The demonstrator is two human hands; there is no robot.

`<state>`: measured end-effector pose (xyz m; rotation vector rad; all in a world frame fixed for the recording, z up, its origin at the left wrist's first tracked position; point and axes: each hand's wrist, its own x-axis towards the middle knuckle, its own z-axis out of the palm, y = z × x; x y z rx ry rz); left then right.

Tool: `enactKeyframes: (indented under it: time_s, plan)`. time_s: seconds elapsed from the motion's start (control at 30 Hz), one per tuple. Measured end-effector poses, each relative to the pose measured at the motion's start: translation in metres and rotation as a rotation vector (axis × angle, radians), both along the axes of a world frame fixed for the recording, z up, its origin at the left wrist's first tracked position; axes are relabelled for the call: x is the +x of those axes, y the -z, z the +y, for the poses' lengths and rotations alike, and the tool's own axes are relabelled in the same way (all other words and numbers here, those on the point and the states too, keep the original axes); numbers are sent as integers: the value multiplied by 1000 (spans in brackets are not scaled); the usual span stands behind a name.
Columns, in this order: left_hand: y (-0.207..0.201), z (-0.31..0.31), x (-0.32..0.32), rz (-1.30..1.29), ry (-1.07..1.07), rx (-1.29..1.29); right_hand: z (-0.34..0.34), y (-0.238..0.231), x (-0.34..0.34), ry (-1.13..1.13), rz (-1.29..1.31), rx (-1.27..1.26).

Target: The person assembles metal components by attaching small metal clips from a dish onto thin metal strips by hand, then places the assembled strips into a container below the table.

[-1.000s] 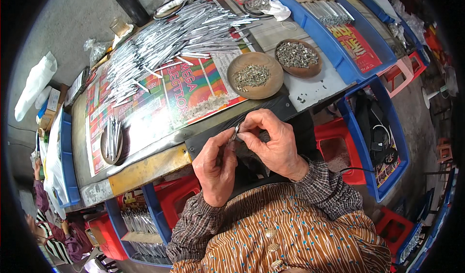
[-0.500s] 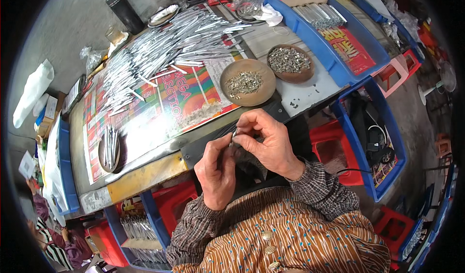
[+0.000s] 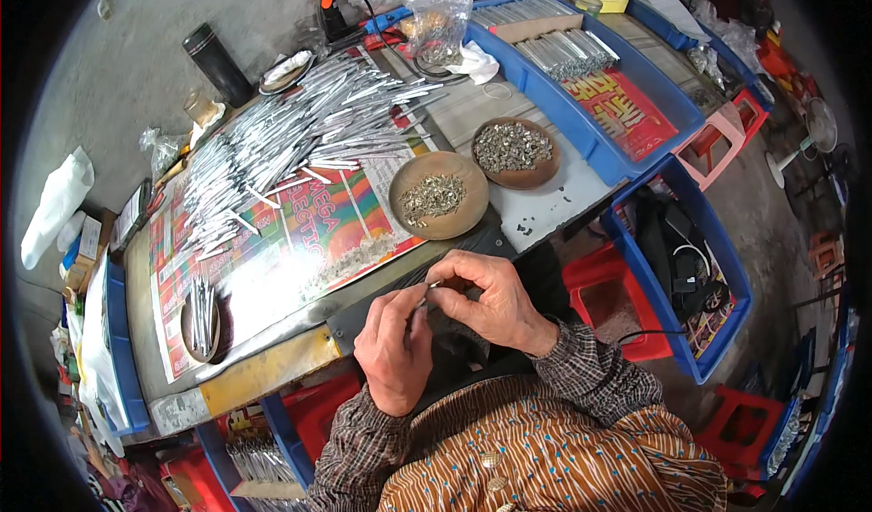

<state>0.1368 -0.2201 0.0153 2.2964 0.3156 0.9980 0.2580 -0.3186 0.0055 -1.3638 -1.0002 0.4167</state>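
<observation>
My left hand [image 3: 395, 344] and my right hand [image 3: 498, 305] meet in front of the table's near edge, thumbs and fingers pinched together. Between the fingertips shows a small metal piece [image 3: 433, 285]; most of it is hidden, so its exact kind is unclear. Just beyond the hands stands a round wooden bowl [image 3: 468, 214] with small brass-coloured parts. Behind it to the right, a second brown bowl [image 3: 522, 183] holds small grey metal parts. A large heap of thin silvery sticks [image 3: 309, 117] covers the table's far left.
At the near left, a small dish holds upright silvery rods [image 3: 202, 317]. A blue tray [image 3: 595, 135] with bundled rods lies at the far right. Below it are a blue crate [image 3: 727, 357] and a red stool [image 3: 613, 303]. A black cylinder [image 3: 218, 65] stands at the back.
The view has shifted, so the table and bowls appear slightly farther left. Both hands stay pinched together, their fingertips now a little lower in the picture.
</observation>
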Motion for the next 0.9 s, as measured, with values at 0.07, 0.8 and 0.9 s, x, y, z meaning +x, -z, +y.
enactKeyframes:
  time_s: [0.07,0.8,0.9]
  plan:
    - [-1,1,3,5,12,38,-2,-5,5,25,-102,9]
    - [6,19,4,60,-26,29,-14,10,101,714,-973,-429]
    - [5,18,3,73,-29,22,-14,11,100,724,-960,-411]
